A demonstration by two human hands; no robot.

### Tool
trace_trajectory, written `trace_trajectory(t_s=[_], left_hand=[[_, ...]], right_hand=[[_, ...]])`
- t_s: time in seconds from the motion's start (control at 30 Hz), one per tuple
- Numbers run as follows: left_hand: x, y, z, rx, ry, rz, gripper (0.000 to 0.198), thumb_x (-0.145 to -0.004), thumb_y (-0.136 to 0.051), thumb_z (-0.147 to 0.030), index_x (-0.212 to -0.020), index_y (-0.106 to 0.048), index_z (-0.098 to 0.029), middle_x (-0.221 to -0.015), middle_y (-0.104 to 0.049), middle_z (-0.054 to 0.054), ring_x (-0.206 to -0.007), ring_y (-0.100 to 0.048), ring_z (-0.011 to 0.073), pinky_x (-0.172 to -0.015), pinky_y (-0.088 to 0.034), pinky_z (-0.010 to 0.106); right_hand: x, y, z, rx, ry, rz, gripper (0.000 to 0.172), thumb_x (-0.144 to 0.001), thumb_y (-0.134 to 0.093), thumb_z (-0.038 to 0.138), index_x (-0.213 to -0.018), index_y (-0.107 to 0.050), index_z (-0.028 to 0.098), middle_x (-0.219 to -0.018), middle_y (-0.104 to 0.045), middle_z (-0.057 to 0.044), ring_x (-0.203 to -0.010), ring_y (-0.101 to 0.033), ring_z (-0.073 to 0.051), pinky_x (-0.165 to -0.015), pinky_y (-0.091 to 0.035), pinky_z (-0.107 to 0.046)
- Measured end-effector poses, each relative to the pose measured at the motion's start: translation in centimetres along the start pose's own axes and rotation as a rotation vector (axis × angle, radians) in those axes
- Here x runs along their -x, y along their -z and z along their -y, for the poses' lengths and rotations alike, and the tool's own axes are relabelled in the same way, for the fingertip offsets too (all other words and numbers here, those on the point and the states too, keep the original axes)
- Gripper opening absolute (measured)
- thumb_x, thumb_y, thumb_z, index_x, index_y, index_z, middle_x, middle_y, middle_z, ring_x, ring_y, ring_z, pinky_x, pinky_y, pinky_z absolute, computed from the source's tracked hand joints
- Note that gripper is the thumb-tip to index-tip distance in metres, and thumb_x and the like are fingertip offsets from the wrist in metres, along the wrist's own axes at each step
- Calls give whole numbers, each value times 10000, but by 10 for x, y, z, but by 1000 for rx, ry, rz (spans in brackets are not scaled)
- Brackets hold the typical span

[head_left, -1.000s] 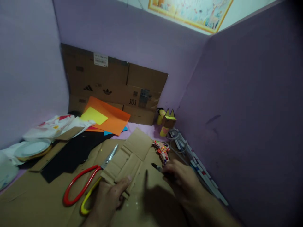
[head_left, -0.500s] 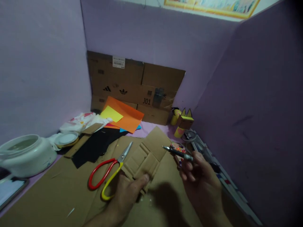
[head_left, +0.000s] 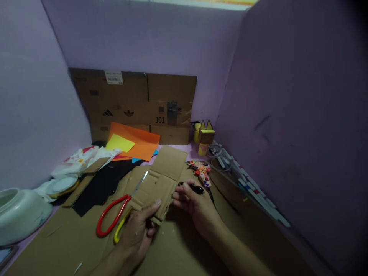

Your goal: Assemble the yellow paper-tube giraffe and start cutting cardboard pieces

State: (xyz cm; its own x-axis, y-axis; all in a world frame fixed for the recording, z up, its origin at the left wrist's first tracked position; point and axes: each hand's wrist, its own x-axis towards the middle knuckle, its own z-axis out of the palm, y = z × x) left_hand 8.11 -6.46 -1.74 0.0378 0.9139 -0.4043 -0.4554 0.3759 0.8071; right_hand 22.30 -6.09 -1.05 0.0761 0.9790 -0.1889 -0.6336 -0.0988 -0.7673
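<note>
A folded piece of brown cardboard (head_left: 161, 184) is held up at its lower end by my left hand (head_left: 140, 226), thumb on top. My right hand (head_left: 195, 205) is closed on a black pen (head_left: 197, 189), whose tip side is mostly hidden by the fingers. Those fingers are close to the cardboard's right edge; whether they touch it I cannot tell. Left of the cardboard lie scissors (head_left: 127, 197) with one red and one yellow handle, the yellow one partly behind my left hand. A colourful patterned item (head_left: 202, 174) lies beyond my right hand.
A large cardboard sheet (head_left: 57, 245) covers the work surface. Orange paper (head_left: 143, 143), yellow paper (head_left: 120, 143) and black sheets (head_left: 97, 188) lie behind. A white pot (head_left: 23, 216) stands left. A cardboard figure with pointed ears (head_left: 206, 136) stands at back right, near a grey cable (head_left: 215, 151).
My right hand has moved left to the cardboard's edge, and the pen has turned so its black end points right. My left hand has tilted the cardboard up. The view has swung right.
</note>
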Motion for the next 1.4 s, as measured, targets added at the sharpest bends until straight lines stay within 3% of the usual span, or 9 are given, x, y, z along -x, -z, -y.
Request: trace_trajectory(t_s=[0.23,0.4,0.57,0.77,1.0,1.2,1.4], left_hand=[[4,-3,5,-58,-31,34,376,-461,-821,-315,-719,-640,-110,-535,-556,-37,-371,-356,9,-309,-188,111],[5,-3,5,-57,-38,29,355,-460,-817,-300,-701,-634,-115,-513,-530,-42,-381,-355,18,-316,-186,118],[8,-4,3,-91,-37,71,349,-476,-798,-320,-693,-644,-96,-565,-600,12,-408,-402,36,-326,-195,128],[12,-5,3,-111,-82,117,294,-552,-763,-297,-754,-653,-114,-634,-620,20,-473,-452,53,-354,-212,124],[15,-3,5,-118,-101,133,229,-580,-748,-286,-676,-624,-119,-585,-545,-24,-430,-366,27,-356,-206,133],[16,-4,4,-112,-90,157,236,-561,-761,-295,-645,-628,-119,-548,-519,-31,-433,-367,32,-363,-211,138],[16,-2,5,-103,-75,152,237,-551,-764,-302,-641,-640,-121,-607,-578,-6,-449,-398,35,-363,-222,138]], right_hand=[[3,-1,-6,106,64,-31,550,-482,-828,360,-800,-405,212,-562,-545,83,-506,-543,-101,-448,-516,-256],[1,-7,-10,168,103,-38,551,-470,-820,382,-779,-396,211,-576,-535,84,-512,-523,-97,-423,-517,-253],[1,-9,-11,167,97,-61,551,-462,-817,380,-769,-388,223,-549,-504,103,-449,-491,-86,-367,-490,-232],[5,-11,-8,175,129,-67,510,-472,-817,334,-745,-402,221,-542,-470,108,-454,-467,-80,-369,-494,-232],[4,-5,-11,191,180,-62,467,-507,-816,311,-729,-415,221,-546,-472,97,-476,-431,-72,-409,-420,-187],[3,-3,-14,166,199,-44,458,-507,-823,293,-716,-421,222,-518,-437,108,-454,-383,-62,-425,-342,-178],[5,-3,-12,171,222,-35,447,-496,-828,277,-695,-431,225,-525,-454,107,-468,-411,-76,-449,-366,-192]])
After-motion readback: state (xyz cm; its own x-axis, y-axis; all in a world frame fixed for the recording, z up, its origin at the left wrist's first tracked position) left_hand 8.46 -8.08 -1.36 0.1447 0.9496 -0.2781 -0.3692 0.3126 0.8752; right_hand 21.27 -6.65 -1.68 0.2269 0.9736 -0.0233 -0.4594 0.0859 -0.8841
